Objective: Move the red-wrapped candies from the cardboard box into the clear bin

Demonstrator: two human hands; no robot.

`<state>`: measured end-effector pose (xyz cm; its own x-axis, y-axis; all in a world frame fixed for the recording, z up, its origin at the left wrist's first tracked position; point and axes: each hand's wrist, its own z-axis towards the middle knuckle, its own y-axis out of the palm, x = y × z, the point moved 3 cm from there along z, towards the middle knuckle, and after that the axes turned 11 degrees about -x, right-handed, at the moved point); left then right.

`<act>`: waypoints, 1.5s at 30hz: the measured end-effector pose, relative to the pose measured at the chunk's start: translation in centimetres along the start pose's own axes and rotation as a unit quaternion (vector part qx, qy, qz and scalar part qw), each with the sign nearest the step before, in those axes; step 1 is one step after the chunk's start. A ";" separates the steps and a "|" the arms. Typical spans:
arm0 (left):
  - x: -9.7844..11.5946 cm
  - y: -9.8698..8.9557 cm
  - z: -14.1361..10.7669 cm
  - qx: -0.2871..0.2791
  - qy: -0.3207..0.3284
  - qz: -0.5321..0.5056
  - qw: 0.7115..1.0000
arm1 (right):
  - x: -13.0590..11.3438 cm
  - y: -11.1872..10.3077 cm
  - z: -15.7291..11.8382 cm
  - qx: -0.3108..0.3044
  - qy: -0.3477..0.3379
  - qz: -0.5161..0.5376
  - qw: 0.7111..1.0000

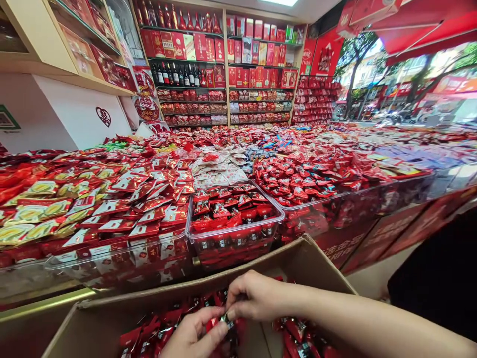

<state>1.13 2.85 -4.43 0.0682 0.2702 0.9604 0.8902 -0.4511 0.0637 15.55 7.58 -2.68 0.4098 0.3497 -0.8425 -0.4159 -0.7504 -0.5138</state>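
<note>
Both hands are down in the cardboard box (298,258) at 6 o'clock. Left hand (194,333) and right hand (253,298) pinch the same small dark candy wrapper (226,320) between fingertips, looks like sorting it out. Next move needs a clean grip. The clear bin (234,231) sits at 12. Wrapper's mostly hidden.
</note>
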 end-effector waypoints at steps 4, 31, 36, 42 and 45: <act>1.0 0.1 -0.5 0.012 -0.034 -0.063 0.997 | -0.6 -0.3 -0.7 0.041 0.009 0.201 0.979; 3.4 -0.1 -1.6 0.123 0.059 -0.144 0.980 | -1.9 0.4 -0.6 0.081 -0.003 0.438 0.895; 2.9 0.0 -2.0 0.125 0.042 -0.140 0.981 | -2.0 0.4 -0.8 0.066 0.004 0.440 0.896; 2.0 -0.5 -2.0 0.124 0.046 -0.174 0.976 | -1.9 0.7 -0.5 0.082 -0.007 0.430 0.899; 2.0 -0.6 -1.8 0.125 0.057 -0.214 0.967 | -2.3 0.7 -0.7 0.080 -0.012 0.380 0.921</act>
<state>-0.13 2.10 -2.04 -0.3690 0.2845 0.8848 0.9076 -0.0950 0.4090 14.84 5.87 -1.02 -0.0668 -0.2283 -0.9713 -0.6907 -0.6920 0.2101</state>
